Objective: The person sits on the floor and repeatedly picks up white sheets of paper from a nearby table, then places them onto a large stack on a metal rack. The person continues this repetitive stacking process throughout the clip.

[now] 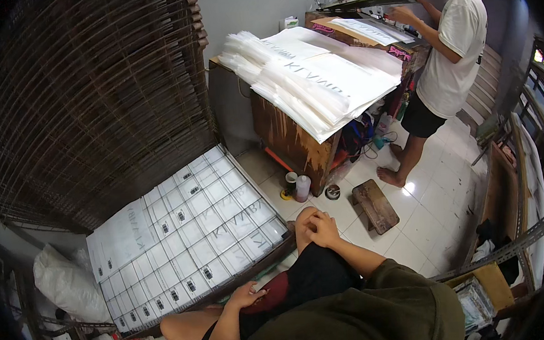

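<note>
Resting both hands on myself, I am gripping nothing that shows. My left hand (246, 296) lies low in the middle of the frame on my dark shorts (316, 280), beside their maroon patch (275, 291). The left forearm (223, 332) climbs from the lower edge, and the fingers point toward the right, slack and slightly bent, with the grip released.

My right hand (320, 229) sits nearer the centre, on my bent right knee (304, 222). Its forearm (362, 255) leaves an olive sleeve (409, 287) at lower right and slants up and left; the wrist bends over and the fingers curl loosely on the skin. I see nothing held there, though I cannot tell how firmly the fingertips press.

The nearest work, white sheets (117, 243), lies under the wires of a rack (248, 272) at lower left, well apart from both hands. More wire frames (99, 87) stand raised at upper left. A pile of pale sheets (315, 67) tops a wooden cabinet (291, 127) at upper centre. Right of my knee stands a low stool (377, 205), and a co-worker (457, 47) stands at upper right.
</note>
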### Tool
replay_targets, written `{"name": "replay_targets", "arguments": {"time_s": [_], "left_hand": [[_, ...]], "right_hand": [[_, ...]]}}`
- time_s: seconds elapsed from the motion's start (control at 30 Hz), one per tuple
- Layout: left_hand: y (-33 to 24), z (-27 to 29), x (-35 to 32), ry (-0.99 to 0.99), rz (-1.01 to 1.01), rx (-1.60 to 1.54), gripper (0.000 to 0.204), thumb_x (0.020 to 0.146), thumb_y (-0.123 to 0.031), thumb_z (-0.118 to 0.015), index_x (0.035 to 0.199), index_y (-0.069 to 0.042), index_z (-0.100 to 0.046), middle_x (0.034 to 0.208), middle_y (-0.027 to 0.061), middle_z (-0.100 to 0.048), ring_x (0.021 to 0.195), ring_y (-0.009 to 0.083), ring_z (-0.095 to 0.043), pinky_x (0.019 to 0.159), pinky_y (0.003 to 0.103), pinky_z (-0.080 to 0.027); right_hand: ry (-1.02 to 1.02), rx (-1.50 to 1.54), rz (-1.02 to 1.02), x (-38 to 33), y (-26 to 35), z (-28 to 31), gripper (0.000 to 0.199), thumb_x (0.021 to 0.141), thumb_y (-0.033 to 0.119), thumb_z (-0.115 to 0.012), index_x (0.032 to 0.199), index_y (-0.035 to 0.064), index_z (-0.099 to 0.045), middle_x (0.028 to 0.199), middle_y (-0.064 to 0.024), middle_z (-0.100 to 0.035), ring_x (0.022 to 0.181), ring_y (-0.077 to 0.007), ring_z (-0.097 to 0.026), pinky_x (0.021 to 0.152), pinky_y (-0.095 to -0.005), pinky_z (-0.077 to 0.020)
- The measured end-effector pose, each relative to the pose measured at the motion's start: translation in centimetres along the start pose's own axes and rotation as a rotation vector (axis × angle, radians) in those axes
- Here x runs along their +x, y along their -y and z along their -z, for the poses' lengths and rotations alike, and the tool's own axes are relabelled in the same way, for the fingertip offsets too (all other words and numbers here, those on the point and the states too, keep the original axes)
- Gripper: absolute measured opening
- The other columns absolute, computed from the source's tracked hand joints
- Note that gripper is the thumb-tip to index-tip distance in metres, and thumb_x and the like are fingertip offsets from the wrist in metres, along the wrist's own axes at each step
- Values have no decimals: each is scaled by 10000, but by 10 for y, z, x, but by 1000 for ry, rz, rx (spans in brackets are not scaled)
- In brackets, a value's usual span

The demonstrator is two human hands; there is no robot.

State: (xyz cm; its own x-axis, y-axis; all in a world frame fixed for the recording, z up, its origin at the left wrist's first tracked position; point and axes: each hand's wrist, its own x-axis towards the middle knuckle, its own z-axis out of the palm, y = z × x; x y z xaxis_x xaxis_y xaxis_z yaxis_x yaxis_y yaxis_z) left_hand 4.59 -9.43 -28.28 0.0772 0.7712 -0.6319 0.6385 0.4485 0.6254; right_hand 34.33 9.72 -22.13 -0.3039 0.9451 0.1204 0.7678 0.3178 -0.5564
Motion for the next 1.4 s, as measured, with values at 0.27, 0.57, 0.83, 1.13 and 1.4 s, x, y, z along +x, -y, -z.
{"name": "replay_targets", "arguments": {"time_s": [0.27,0.57,0.83,1.13,1.4], "left_hand": [[16,-8,16,-164,-126,-43,640,742,-509,-684,1191,-72,-551,931,135,-645,860,268,-638,769,343,-494],[23,-3,5,-335,-82,-72,518,766,-400,-709,1143,-71,-577,905,123,-650,831,232,-640,753,321,-498],[21,-5,12,-410,-108,-162,494,775,-384,-707,1119,-51,-584,843,108,-655,764,211,-640,712,316,-503],[19,-6,6,-494,-123,-80,478,769,-383,-700,1091,-45,-600,826,122,-664,750,248,-648,693,350,-516],[25,-7,-1,-462,-148,-43,506,767,-425,-672,1096,-49,-595,829,109,-662,772,255,-645,693,363,-507]], "right_hand": [[-360,541,81,-5,14,25,98,747,97,-640,824,42,-660,761,-90,-641,662,-194,-607,618,-287,-461],[-822,912,334,160,67,247,288,842,122,-617,1090,-7,-548,879,-56,-592,808,-128,-548,729,-252,-444],[-529,1365,-188,333,-41,315,841,751,318,-741,1385,34,-267,1426,-186,-272,1333,-323,-245,1088,-401,-243],[-319,1333,111,347,36,300,398,810,152,-655,1153,36,-492,1117,-89,-521,1038,-214,-506,911,-417,-459],[-356,1396,813,303,238,347,458,759,-82,-557,1183,55,-452,967,-62,-576,912,-184,-552,806,-312,-466]]}}
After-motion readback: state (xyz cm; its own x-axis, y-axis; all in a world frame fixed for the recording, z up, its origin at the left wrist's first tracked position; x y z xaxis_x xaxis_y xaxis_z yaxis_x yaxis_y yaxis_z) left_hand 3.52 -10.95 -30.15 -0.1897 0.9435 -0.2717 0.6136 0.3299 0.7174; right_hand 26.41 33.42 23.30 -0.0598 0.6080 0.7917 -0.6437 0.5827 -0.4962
